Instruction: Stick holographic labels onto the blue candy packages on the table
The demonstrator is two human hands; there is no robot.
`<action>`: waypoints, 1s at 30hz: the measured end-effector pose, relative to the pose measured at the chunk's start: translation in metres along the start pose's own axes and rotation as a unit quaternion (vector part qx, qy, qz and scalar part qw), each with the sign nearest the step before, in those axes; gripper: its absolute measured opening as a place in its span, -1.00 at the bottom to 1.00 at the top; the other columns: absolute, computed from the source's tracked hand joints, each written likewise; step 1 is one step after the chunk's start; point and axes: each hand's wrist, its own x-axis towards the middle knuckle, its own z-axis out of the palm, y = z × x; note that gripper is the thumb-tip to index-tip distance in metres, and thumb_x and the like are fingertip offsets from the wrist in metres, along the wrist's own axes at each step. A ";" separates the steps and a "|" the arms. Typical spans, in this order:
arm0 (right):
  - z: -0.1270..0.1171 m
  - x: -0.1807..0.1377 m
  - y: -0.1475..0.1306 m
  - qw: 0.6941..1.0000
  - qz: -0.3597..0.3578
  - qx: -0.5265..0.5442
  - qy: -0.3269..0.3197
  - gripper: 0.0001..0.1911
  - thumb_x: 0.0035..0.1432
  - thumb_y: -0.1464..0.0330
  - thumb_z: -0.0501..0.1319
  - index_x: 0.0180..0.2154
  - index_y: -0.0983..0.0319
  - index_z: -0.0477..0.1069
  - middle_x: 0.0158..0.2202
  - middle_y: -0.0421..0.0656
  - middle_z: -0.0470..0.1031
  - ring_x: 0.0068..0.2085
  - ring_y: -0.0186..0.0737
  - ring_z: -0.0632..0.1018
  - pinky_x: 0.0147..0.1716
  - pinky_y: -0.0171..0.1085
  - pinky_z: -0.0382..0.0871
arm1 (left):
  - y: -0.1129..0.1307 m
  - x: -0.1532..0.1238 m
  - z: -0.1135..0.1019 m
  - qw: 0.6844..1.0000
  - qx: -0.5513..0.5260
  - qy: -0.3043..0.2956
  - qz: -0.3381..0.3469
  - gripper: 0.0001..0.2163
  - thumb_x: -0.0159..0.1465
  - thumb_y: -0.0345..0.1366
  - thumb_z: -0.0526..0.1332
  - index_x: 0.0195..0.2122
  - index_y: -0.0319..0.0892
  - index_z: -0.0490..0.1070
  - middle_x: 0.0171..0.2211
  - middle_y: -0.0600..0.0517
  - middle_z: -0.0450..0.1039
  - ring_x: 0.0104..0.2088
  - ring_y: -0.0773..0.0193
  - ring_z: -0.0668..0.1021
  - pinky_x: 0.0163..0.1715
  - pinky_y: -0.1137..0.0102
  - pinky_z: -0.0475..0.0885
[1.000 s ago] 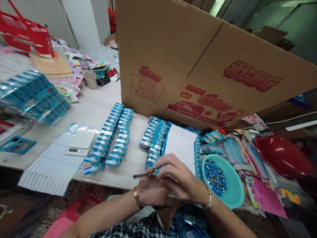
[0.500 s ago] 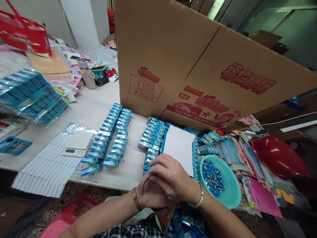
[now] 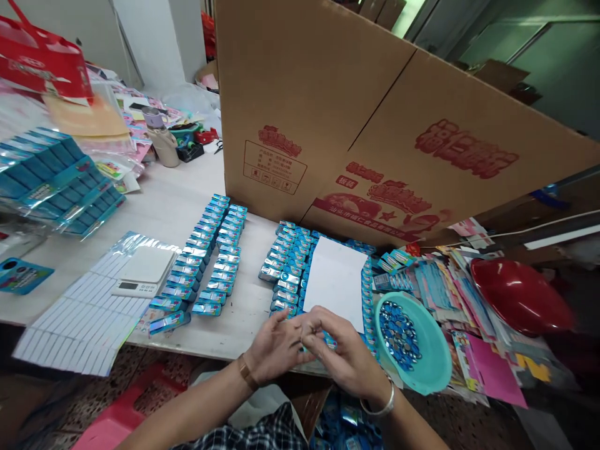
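In front of the table edge, my left hand [image 3: 274, 351] lies palm up with its fingers spread toward the right, and nothing shows in the palm. My right hand [image 3: 344, 356] is closed in a pinch at the left hand's fingertips; what it grips there, a finger or something small, I cannot make out. Just beyond both hands is a white sheet of paper [image 3: 335, 281], lying over rows of small blue packs [image 3: 285, 275]. To the right stands a turquoise bowl [image 3: 438, 369] holding many shiny blue round pieces [image 3: 398, 334].
A large cardboard box [image 3: 304, 81] stands behind the packs. On the left are two more rows of blue packs [image 3: 187, 270], a white scale [image 3: 145, 269] and a thermos [image 3: 162, 140]. At right lie stacked cards and a red glossy bowl-like object [image 3: 520, 297].
My hands were clasped, the right over the left. Now the left palm has turned up with fingers spread, and the right hand has shifted to pinch at its fingertips.
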 end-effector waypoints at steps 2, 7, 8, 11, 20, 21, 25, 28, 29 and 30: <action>0.002 -0.004 0.020 0.995 0.094 -0.015 0.011 -0.82 0.33 0.30 0.09 -0.34 0.20 0.31 -0.38 -0.22 0.37 -0.34 -0.31 0.37 -0.31 -0.32 0.24 | 0.010 -0.010 -0.003 0.998 0.029 0.041 0.033 -0.35 0.26 0.21 0.01 0.14 -0.20 0.36 0.15 -0.17 0.36 0.21 -0.05 0.31 0.16 0.10 0.20; 0.024 -0.010 0.085 0.978 0.206 0.007 0.033 -0.79 0.28 0.26 0.13 -0.38 0.22 0.32 -0.48 -0.29 0.31 -0.44 -0.37 0.30 -0.44 -0.38 0.15 | 0.015 -0.024 -0.024 0.948 0.269 0.148 0.087 -0.33 0.07 0.16 0.30 0.10 -0.19 0.40 0.02 -0.15 0.47 0.09 -0.01 0.41 0.06 0.20 0.30; 0.030 -0.012 0.096 0.975 0.219 0.016 0.038 -0.79 0.27 0.26 0.14 -0.39 0.22 0.32 -0.49 -0.29 0.31 -0.45 -0.37 0.31 -0.46 -0.38 0.14 | 0.012 -0.024 -0.029 0.931 0.308 0.183 0.074 -0.39 0.05 0.08 0.36 0.05 -0.19 0.43 -0.03 -0.13 0.50 0.01 0.03 0.46 0.00 0.24 0.33; 0.050 -0.016 0.121 0.968 0.243 0.029 0.056 -0.80 0.25 0.27 0.13 -0.39 0.21 0.33 -0.51 -0.30 0.32 -0.47 -0.36 0.33 -0.47 -0.39 0.14 | -0.001 -0.018 -0.048 0.883 0.372 0.282 0.045 -0.62 0.07 -0.03 0.37 -0.23 -0.23 0.52 -0.29 -0.04 0.57 -0.26 0.17 0.53 -0.18 0.34 0.39; 0.117 -0.020 0.208 0.949 0.249 -0.058 0.184 -0.85 0.23 0.34 0.05 -0.25 0.18 0.37 -0.48 -0.24 0.40 -0.43 -0.23 0.44 -0.39 -0.32 0.23 | -0.032 -0.005 -0.125 0.642 0.660 0.384 0.070 -0.70 0.32 -0.14 0.07 -0.36 -0.14 0.53 -0.32 -0.04 0.58 -0.19 0.10 0.53 -0.02 0.17 0.30; 0.123 -0.019 0.220 0.943 0.259 -0.061 0.200 -0.83 0.22 0.33 0.05 -0.19 0.18 0.36 -0.48 -0.25 0.39 -0.43 -0.22 0.45 -0.39 -0.32 0.24 | -0.033 -0.002 -0.132 0.596 0.697 0.392 0.068 -0.72 0.32 -0.17 0.07 -0.34 -0.13 0.54 -0.27 -0.05 0.58 -0.12 0.06 0.51 0.07 0.08 0.22; 0.137 -0.014 0.254 0.916 0.297 -0.089 0.255 -0.81 0.19 0.26 0.08 -0.18 0.19 0.28 -0.51 -0.27 0.37 -0.47 -0.20 0.45 -0.44 -0.32 0.23 | -0.035 0.013 -0.148 0.501 0.771 0.389 0.056 -0.74 0.35 -0.25 0.05 -0.31 -0.08 0.55 -0.15 -0.05 0.58 0.10 -0.05 0.39 0.18 -0.19 -0.10; 0.136 -0.012 0.263 0.910 0.295 -0.122 0.265 -0.86 0.22 0.27 0.04 -0.22 0.18 0.27 -0.49 -0.24 0.41 -0.44 -0.19 0.47 -0.43 -0.31 0.23 | -0.035 0.023 -0.151 0.483 0.789 0.378 0.041 -0.72 0.36 -0.27 0.02 -0.30 -0.08 0.55 -0.14 -0.06 0.57 0.14 -0.08 0.36 0.17 -0.26 -0.15; 0.135 -0.012 0.264 0.909 0.291 -0.136 0.264 -0.86 0.23 0.29 0.02 -0.22 0.18 0.27 -0.47 -0.23 0.43 -0.42 -0.18 0.48 -0.42 -0.31 0.23 | -0.035 0.025 -0.151 0.479 0.793 0.375 0.039 -0.71 0.36 -0.28 0.02 -0.31 -0.09 0.55 -0.14 -0.07 0.57 0.14 -0.09 0.36 0.16 -0.28 -0.16; 0.134 -0.011 0.265 0.908 0.289 -0.152 0.263 -0.86 0.23 0.30 0.00 -0.22 0.18 0.28 -0.44 -0.21 0.44 -0.41 -0.18 0.48 -0.41 -0.30 0.23 | -0.035 0.028 -0.151 0.474 0.796 0.375 0.037 -0.70 0.37 -0.28 0.01 -0.32 -0.10 0.54 -0.14 -0.07 0.57 0.14 -0.09 0.35 0.16 -0.28 -0.16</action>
